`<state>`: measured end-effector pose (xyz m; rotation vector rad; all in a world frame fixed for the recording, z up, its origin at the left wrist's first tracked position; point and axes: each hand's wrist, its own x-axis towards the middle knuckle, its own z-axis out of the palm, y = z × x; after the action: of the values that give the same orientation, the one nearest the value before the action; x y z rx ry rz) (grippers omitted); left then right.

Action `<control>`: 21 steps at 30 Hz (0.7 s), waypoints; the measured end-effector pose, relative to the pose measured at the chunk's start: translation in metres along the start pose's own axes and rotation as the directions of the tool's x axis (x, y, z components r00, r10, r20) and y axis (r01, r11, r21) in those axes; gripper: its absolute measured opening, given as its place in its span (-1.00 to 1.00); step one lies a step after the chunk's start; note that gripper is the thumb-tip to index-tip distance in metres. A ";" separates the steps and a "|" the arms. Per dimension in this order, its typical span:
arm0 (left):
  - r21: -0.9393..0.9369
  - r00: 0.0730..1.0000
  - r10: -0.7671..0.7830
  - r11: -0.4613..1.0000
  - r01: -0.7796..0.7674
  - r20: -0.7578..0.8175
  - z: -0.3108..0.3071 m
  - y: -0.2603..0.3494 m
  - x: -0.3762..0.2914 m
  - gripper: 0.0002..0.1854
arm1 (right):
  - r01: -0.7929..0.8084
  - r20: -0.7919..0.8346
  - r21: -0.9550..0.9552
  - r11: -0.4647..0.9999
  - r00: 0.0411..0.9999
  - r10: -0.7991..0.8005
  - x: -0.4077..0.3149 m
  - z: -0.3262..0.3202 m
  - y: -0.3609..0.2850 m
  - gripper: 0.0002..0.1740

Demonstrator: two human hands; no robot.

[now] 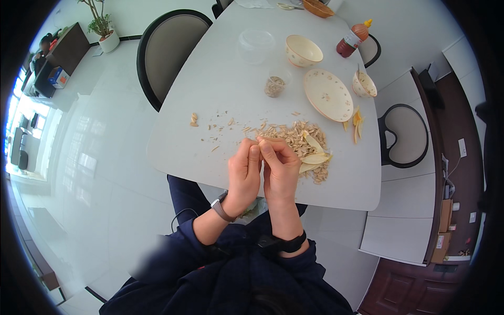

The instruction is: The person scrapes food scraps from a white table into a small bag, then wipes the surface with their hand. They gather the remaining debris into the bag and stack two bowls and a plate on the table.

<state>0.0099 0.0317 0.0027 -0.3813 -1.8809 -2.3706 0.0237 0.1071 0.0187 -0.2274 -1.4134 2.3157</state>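
Above the near part of the white table (204,157), my left hand (244,169) and my right hand (280,167) meet at the fingertips. Thumbs and forefingers are pinched together; a tiny pale piece seems to be between them, too small to name. Just beyond and right of my hands lies a pile of pale husks or seed shells (297,138), with pieces of yellowish peel (315,158) on it. Small shells and dark bits are scattered to the left, near a little group of pale pieces (194,119). A clear plastic cup (275,86) farther back holds small seeds or kernels.
An oval floral plate (328,95), a floral bowl (303,51), a smaller bowl (364,84) with a utensil, and a red sauce bottle (353,40) stand beyond. Also there are a clear round container (256,46), peel strips (357,124) and a wicker basket (318,8). Chairs flank the table.
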 end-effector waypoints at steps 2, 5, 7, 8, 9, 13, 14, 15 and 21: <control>-0.021 0.998 -0.046 0.999 0.047 0.050 -0.006 0.002 0.000 -0.75 | -0.038 0.030 0.027 0.999 0.999 0.037 0.003 -0.005 -0.003 -0.98; -0.104 0.975 -0.166 0.978 0.183 0.149 -0.011 0.001 0.004 -0.75 | -0.056 0.064 0.038 0.998 0.997 0.053 0.007 -0.009 -0.005 -0.98; -0.243 0.966 -0.181 0.944 0.223 0.183 -0.011 0.001 0.005 -0.74 | -0.044 0.054 0.031 0.999 0.998 0.042 0.006 -0.009 -0.004 -0.98; -0.324 0.963 -0.184 0.915 0.241 0.198 -0.010 0.001 0.006 -0.73 | -0.032 0.047 0.036 0.999 0.998 0.030 0.005 -0.007 -0.003 -0.98; -0.316 0.965 -0.185 0.919 0.236 0.184 -0.009 0.001 0.006 -0.73 | -0.017 0.025 0.021 1.000 1.000 0.016 0.004 -0.005 -0.001 -0.98; -0.343 0.972 -0.192 0.911 0.227 0.132 -0.003 0.002 0.004 -0.72 | 0.020 -0.004 -0.055 0.998 1.000 -0.021 0.001 -0.002 -0.002 -0.97; -0.370 0.973 -0.195 0.901 0.227 0.124 -0.002 0.003 0.004 -0.72 | 0.033 0.013 -0.067 0.997 0.999 -0.032 0.001 -0.003 -0.003 -0.96; -0.357 0.970 -0.208 0.902 0.241 0.129 -0.002 0.003 0.004 -0.72 | 0.046 0.053 -0.118 0.992 0.998 -0.040 0.004 -0.005 -0.006 -0.95; -0.291 0.953 -0.250 0.911 0.292 0.173 -0.002 0.002 0.004 -0.69 | 0.055 0.173 -0.229 0.972 0.985 -0.015 0.023 -0.021 -0.020 -0.93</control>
<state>0.0062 0.0299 0.0050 -0.3235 -1.7015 -2.9138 0.0152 0.1421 0.0276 -0.0720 -1.7619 2.1816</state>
